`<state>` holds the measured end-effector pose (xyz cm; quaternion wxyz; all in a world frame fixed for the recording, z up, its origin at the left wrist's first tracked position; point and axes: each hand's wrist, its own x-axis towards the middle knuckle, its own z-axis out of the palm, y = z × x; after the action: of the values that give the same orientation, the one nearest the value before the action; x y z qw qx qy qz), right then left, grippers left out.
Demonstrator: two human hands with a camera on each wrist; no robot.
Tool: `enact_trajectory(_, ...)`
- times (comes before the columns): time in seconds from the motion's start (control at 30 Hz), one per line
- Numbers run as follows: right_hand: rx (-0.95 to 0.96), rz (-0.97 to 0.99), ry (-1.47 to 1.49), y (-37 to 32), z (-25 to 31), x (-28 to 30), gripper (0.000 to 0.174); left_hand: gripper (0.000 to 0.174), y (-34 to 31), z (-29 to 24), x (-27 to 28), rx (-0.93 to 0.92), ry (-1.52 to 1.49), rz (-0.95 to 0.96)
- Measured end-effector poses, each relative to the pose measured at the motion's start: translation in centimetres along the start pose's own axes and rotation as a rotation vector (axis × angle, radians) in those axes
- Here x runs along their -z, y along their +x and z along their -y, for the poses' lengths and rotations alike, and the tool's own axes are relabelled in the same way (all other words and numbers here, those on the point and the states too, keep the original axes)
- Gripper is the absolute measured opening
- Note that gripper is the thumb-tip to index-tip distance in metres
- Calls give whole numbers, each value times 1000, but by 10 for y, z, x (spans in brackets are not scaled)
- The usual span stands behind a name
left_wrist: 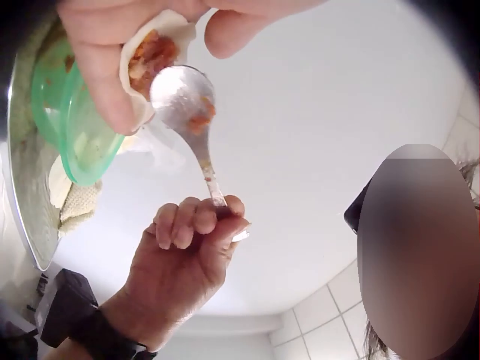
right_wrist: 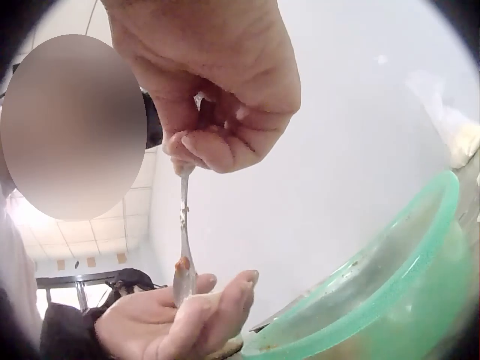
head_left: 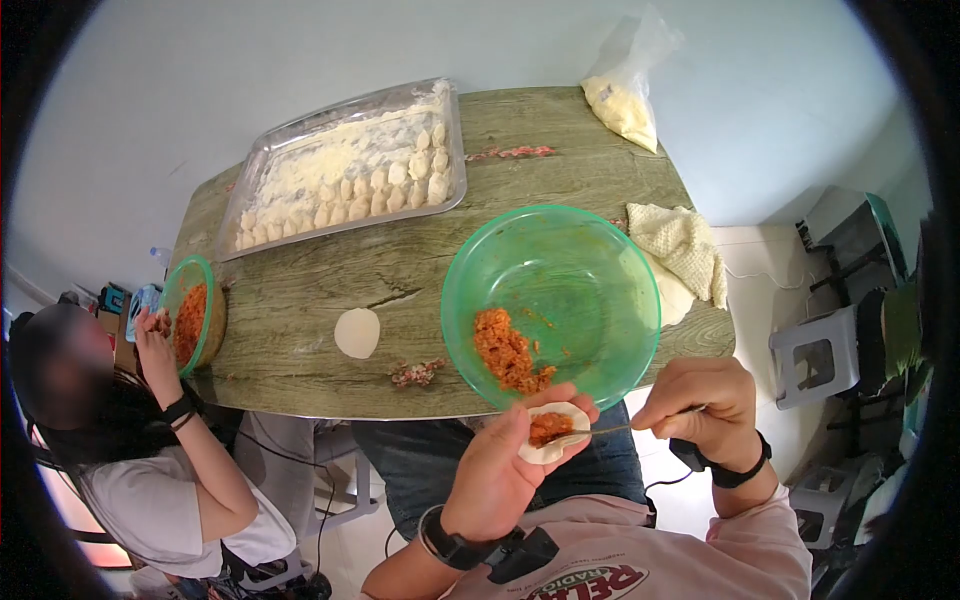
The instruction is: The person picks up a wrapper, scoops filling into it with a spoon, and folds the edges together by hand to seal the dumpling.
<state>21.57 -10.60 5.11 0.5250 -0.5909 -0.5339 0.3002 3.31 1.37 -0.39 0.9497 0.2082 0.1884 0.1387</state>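
A round dough wrapper (head_left: pixel 541 455) with orange-red filling (head_left: pixel 550 428) lies cupped in my left hand (head_left: pixel 495 476), palm up, below the near rim of a green bowl (head_left: pixel 600 290). My right hand (head_left: pixel 708 405) pinches the handle of a metal spoon (left_wrist: pixel 182 97), whose bowl touches the filling in the head view. In the left wrist view some filling clings to the spoon, and the wrapper (left_wrist: pixel 187 31) curves up around its filling (left_wrist: pixel 152 60). The right wrist view shows the right hand (right_wrist: pixel 217 90) above the left hand (right_wrist: pixel 180 322). More filling (head_left: pixel 505 350) sits in the green bowl.
A metal tray (head_left: pixel 462 180) holds several dumplings and flour. A flat wrapper (head_left: pixel 357 333) lies on the table (head_left: pixel 300 385). Near the bowl are a cloth (head_left: pixel 680 240) and a bag (head_left: pixel 625 105). At left, a person (head_left: pixel 215 480) reaches to another bowl (head_left: pixel 208 345). Stools (head_left: pixel 815 350) stand at right.
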Motion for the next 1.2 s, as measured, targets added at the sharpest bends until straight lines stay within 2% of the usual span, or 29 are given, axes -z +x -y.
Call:
enact_trajectory(0.1, 69, -42, -38, -3, 2, 1, 17, 47, 1, 1, 1, -9, -4, 27)
enact_trajectory(0.23, 181, -128, -43, -6, -2, -5, 16, 47, -1, -1, -2, -25, -18, -32)
enact_trajectory(0.3, 209, 12, -180, -6, -3, -7, 19, 46, 0, -1, -3, -24, -32, -32)
enact_trajectory(0.4, 299, -1, -204, -7, -2, -6, 24, 50, 1, 1, 1, -52, 21, -41)
enact_trajectory(0.6, 364, 63, -281, -6, -1, -10, 24, 50, 2, 1, 0, -56, -4, -47)
enact_trajectory(0.83, 340, 75, -296, -6, -1, -11, 24, 50, 1, 0, 3, -96, 17, -55)
enact_trajectory(0.9, 302, -102, -213, -10, 1, -9, 20, 50, -2, -2, 8, -115, 9, -73)
enact_trajectory(0.93, 301, -102, -213, -10, 1, -11, 20, 50, -5, -6, 11, -154, 18, -90)
enact_trajectory(1.0, 183, -177, -292, -7, 3, -17, 17, 50, -10, -11, 15, -190, 29, -103)
enact_trajectory(1.03, 94, -119, -321, -6, 1, -18, 19, 49, -13, -12, 16, -215, 2, -156)
enact_trajectory(1.2, 151, -96, -466, 9, -27, -39, 21, 49, -23, -18, 20, -278, -33, -249)
